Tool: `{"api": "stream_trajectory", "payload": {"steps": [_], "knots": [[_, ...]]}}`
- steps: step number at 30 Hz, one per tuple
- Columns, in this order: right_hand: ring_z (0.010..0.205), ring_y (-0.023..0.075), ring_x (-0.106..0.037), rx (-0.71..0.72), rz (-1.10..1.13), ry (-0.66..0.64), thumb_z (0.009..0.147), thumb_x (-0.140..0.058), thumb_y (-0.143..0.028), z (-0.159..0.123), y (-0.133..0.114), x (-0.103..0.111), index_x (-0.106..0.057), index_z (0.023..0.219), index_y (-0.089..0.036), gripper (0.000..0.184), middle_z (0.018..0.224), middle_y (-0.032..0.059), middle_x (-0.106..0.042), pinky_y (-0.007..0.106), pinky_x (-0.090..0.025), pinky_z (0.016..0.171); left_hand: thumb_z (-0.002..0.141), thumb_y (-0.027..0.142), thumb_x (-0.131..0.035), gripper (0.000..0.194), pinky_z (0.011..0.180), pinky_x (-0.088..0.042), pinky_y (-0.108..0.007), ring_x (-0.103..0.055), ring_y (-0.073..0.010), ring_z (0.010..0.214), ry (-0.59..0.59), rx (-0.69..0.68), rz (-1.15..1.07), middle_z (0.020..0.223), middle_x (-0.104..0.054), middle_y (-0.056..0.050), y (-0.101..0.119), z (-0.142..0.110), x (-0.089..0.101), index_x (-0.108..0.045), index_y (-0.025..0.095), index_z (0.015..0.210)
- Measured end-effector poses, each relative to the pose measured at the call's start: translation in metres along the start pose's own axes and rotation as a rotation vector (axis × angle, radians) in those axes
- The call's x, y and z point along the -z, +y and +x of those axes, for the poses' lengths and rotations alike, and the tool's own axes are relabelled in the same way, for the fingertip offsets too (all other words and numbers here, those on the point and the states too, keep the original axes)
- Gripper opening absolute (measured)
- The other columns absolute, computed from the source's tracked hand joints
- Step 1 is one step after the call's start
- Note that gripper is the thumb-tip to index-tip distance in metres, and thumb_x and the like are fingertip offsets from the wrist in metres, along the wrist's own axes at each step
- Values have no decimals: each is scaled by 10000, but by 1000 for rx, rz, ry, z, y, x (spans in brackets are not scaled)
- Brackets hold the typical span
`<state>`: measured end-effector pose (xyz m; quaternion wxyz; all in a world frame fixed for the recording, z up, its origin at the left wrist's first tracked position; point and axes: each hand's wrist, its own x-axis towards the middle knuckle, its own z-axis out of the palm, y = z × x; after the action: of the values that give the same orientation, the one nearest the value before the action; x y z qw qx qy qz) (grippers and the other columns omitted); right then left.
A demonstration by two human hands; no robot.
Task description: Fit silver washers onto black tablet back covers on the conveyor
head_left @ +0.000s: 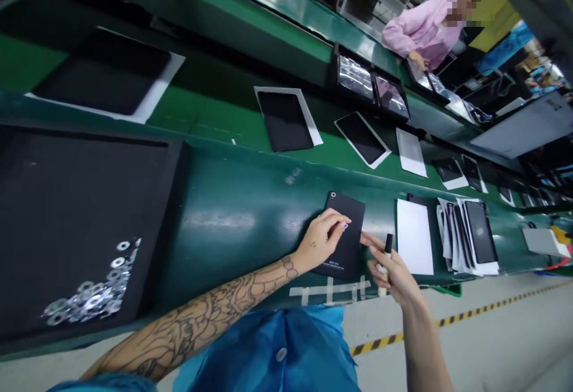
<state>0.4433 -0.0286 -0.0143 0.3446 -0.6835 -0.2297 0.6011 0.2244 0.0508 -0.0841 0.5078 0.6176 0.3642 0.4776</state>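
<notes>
My left hand (323, 235) is over a black tablet back cover (347, 206) lying on the green bench. Its thumb and forefinger pinch a small shiny silver ring (345, 227), partly hidden by the fingertips. My right hand (394, 272) is closed around a small pale bottle with a black cap (388, 244), held upright. The extended fingertips of that hand are at the cover's right edge. To the far left, loose silver rings (92, 301) are heaped in a corner of a black tray (80, 201).
White paper (415, 237) and a stack of covers with paper sheets (478, 231) stand to the right. Beyond, a green conveyor (215, 117) carries several dark panels on white sheets. Tape strips (331, 289) mark the near edge. A co-worker in pink (425, 31) is across the line.
</notes>
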Motion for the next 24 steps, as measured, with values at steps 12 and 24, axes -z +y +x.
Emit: {"api": "stream_trajectory", "payload": {"steps": [12, 24], "knots": [[401, 43, -237, 111, 1, -4, 805, -897, -676, 46, -7, -10, -609, 1336, -203, 767, 593, -153, -348, 157, -228, 348, 1102, 357, -594, 223, 805, -521, -311, -653, -183, 847, -52, 105, -21, 1074, -734, -75, -3, 7, 5, -769, 220, 1119], [432, 30, -184, 477, -43, 177, 658, -1044, -510, 106, -217, 162, -694, 1200, -263, 692, 641, -112, -411, 166, -143, 366, 1099, 346, -602, 207, 709, -477, -273, -619, -145, 809, -157, 97, -46, 1131, -666, -73, -16, 28, 28, -752, 218, 1038]]}}
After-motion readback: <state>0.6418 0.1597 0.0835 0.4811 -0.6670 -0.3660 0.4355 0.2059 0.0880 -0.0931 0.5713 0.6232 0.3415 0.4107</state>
